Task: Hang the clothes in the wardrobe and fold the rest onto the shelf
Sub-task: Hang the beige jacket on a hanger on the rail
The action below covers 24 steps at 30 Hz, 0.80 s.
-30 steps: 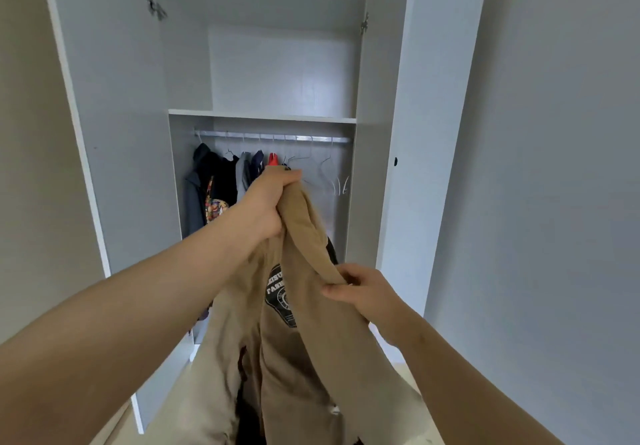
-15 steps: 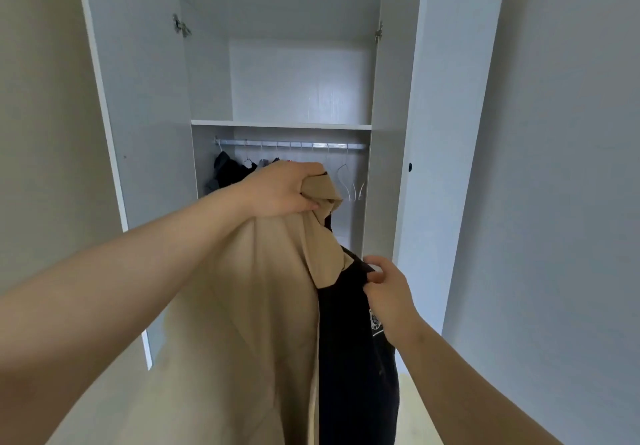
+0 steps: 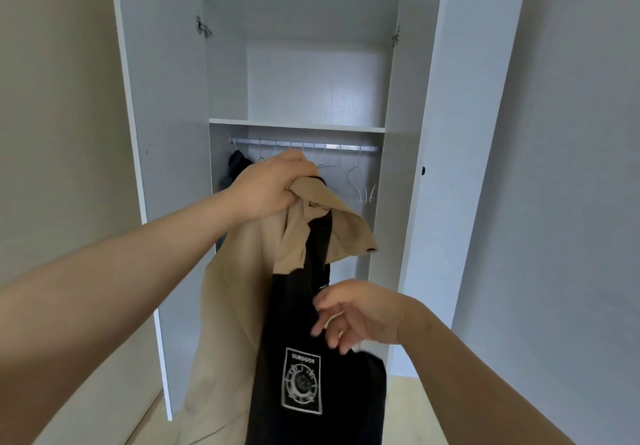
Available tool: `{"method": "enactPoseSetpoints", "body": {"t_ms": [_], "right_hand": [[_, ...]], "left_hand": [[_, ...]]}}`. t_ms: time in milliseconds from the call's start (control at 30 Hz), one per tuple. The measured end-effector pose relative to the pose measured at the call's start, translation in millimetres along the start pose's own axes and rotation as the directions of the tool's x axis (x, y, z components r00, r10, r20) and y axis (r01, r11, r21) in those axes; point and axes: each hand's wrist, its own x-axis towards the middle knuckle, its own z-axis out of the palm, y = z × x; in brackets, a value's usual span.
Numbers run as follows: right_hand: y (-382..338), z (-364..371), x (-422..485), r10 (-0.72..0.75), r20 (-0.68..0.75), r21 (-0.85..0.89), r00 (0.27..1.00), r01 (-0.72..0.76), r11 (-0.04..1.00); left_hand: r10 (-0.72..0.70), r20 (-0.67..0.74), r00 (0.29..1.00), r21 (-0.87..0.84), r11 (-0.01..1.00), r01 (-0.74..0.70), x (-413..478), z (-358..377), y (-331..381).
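My left hand [image 3: 273, 186] grips the top of a beige and black jacket [image 3: 235, 306] and holds it up in front of the open white wardrobe [image 3: 408, 133]. The jacket hangs down with a white "OUTDOOR" patch [image 3: 302, 380] on its black panel. My right hand [image 3: 360, 313] hovers beside the black panel with fingers loosely spread, holding nothing. Behind the jacket runs the metal hanging rail [image 3: 353, 148], with dark clothes [image 3: 237, 167] at its left end and several bare wire hangers [image 3: 356, 181] to the right. The shelf [image 3: 298, 125] above the rail is bare.
Both wardrobe doors stand open, the left door [image 3: 162, 133] and the right door [image 3: 474, 133]. Plain walls flank the wardrobe. Light wooden floor [image 3: 401, 410] shows at the bottom.
My right hand has let go of the jacket and now hovers with spread fingers. The jacket has turned, showing its black patched panel. The view has moved closer to the wardrobe.
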Motion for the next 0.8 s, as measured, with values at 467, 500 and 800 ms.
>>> {"method": "enactPoseSetpoints", "body": {"t_ms": [467, 500, 800], "right_hand": [[14, 20, 25, -0.344, -0.372, -0.313, 0.862, 0.232, 0.921], [14, 20, 23, -0.344, -0.432, -0.23, 0.834, 0.267, 0.936], [-28, 0, 25, 0.033, -0.637, 0.469, 0.77, 0.354, 0.809]], "left_hand": [[-0.222, -0.267, 0.938, -0.499, 0.864, 0.063, -6, -31, 8], [-0.262, -0.237, 0.936, -0.528, 0.843, 0.102, -9, -32, 2], [-0.656, 0.272, 0.704, -0.174, 0.686, 0.706, -49, 27, -36]]}}
